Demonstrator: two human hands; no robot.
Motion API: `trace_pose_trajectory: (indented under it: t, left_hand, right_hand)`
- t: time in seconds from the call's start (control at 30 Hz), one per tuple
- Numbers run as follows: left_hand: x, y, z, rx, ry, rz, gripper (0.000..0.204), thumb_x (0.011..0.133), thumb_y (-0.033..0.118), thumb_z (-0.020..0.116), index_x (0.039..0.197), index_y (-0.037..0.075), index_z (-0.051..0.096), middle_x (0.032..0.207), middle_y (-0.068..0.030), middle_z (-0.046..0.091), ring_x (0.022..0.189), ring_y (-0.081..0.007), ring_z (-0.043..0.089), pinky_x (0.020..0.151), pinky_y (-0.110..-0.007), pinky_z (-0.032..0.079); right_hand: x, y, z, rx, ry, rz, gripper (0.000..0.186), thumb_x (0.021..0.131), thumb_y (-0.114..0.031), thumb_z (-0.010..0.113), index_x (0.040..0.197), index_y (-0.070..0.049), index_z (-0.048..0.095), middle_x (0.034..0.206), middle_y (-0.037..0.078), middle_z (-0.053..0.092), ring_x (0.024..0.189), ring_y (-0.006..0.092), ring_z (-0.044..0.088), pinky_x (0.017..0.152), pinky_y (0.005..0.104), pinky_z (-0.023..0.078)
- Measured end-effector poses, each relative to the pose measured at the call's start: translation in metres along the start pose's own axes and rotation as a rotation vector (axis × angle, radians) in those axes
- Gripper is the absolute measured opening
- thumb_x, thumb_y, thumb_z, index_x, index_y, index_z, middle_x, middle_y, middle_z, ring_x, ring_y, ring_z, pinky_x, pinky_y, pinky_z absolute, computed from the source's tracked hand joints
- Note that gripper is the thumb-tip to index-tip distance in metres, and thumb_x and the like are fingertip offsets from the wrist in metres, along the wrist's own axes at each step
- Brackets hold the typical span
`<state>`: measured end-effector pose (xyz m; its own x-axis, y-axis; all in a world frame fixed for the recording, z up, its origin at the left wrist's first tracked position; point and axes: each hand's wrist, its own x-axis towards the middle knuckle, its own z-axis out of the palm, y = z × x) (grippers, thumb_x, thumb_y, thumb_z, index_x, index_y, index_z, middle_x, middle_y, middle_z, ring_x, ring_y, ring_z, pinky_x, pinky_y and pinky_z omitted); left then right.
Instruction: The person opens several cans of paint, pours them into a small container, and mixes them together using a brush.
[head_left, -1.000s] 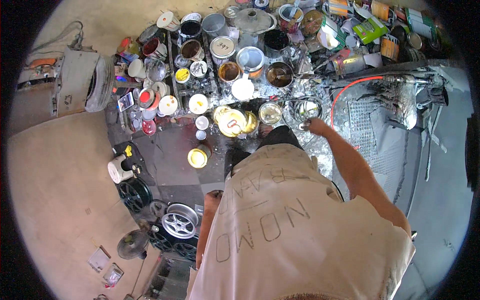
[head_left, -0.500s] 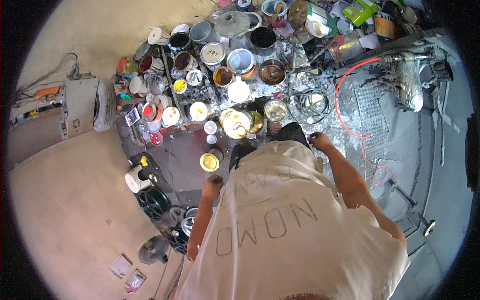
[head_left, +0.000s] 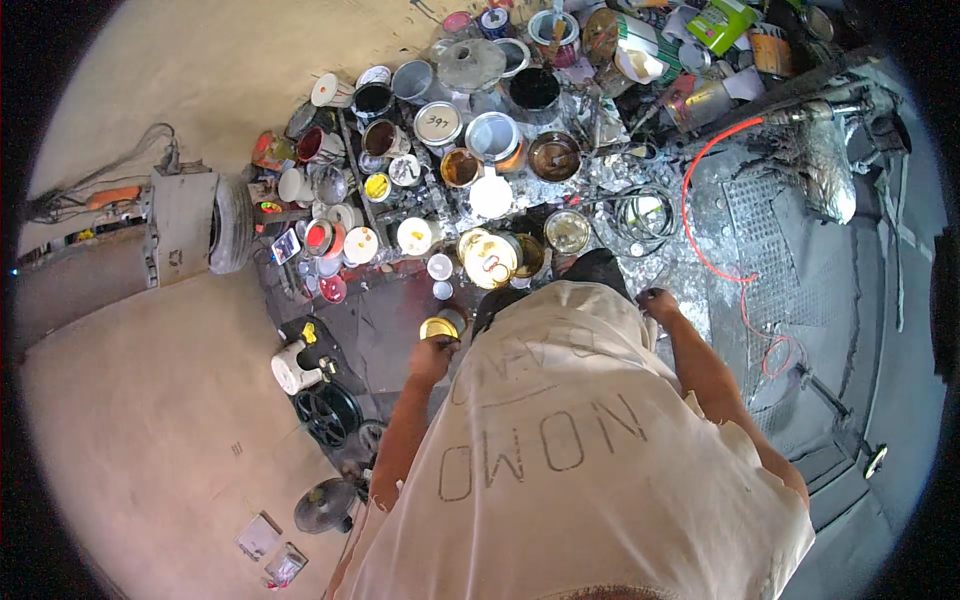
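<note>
My left hand is at the near rim of a small paint can with a yellow top, its fingers curled over the edge. The hand covers part of the can. My right hand hangs beside my right knee with curled fingers; whatever it may hold is hidden. Beyond my knees stand a large tin with a pale, red-marked top and an open round can. Two small white cups sit just past the yellow-topped can.
Open paint cans and tubs crowd the stained bench ahead. A coiled black hose lies to the right, with a red hose curving beyond it. Left are a wheel and a black reel. Metal grating lies at right.
My left hand has moved forward onto the yellow-topped can. My right hand stays near my knee. The view has shifted slightly, so the whole scene sits a little lower and farther right.
</note>
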<state>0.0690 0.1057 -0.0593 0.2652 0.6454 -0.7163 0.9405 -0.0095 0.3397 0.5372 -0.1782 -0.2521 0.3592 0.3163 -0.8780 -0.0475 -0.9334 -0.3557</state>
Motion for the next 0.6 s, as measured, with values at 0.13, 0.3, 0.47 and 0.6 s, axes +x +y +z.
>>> trace_pose_trajectory:
  t: [0.13, 0.3, 0.47, 0.6]
  left_hand:
    - [-0.017, 0.02, 0.002, 0.071, 0.078, -0.049, 0.032, 0.092, 0.035, 0.07, 0.104, 0.007, 0.077, 0.095, -0.0221, 0.074, 0.089, -0.0354, 0.073, 0.08, -0.045, 0.055]
    - [-0.007, 0.046, -0.011, 0.078, 0.194, 0.131, 0.027, 0.09, 0.027, 0.07, 0.103, 0.004, 0.074, 0.096, -0.0237, 0.072, 0.092, -0.0423, 0.069, 0.081, -0.048, 0.055]
    - [0.055, 0.091, -0.054, 0.09, 0.18, 0.565, 0.022, 0.082, 0.011, 0.072, 0.102, 0.001, 0.07, 0.097, -0.0241, 0.068, 0.095, -0.0435, 0.066, 0.082, -0.047, 0.054]
    - [0.114, 0.145, -0.087, 0.163, 0.276, 0.698, 0.015, 0.081, 0.007, 0.071, 0.096, 0.005, 0.072, 0.092, -0.0212, 0.068, 0.09, -0.0418, 0.066, 0.08, -0.048, 0.053]
  right_hand:
    - [0.003, -0.003, -0.008, 0.04, -0.024, 0.034, 0.026, 0.091, -0.027, 0.071, 0.106, -0.007, 0.074, 0.087, 0.005, 0.073, 0.07, 0.0151, 0.066, 0.059, 0.0303, 0.053]
    - [-0.002, -0.048, -0.027, 0.029, -0.058, -0.022, 0.032, 0.092, -0.029, 0.071, 0.116, -0.008, 0.07, 0.09, 0.006, 0.074, 0.068, 0.0146, 0.066, 0.058, 0.0314, 0.052]
    - [-0.019, -0.087, -0.035, 0.075, -0.019, -0.11, 0.043, 0.093, -0.032, 0.073, 0.122, -0.002, 0.068, 0.094, 0.01, 0.075, 0.07, 0.0166, 0.068, 0.065, 0.0335, 0.054]
    - [-0.035, -0.089, -0.035, 0.176, -0.021, -0.143, 0.041, 0.093, -0.032, 0.071, 0.124, -0.005, 0.066, 0.095, 0.007, 0.074, 0.071, 0.0149, 0.066, 0.06, 0.0314, 0.051]
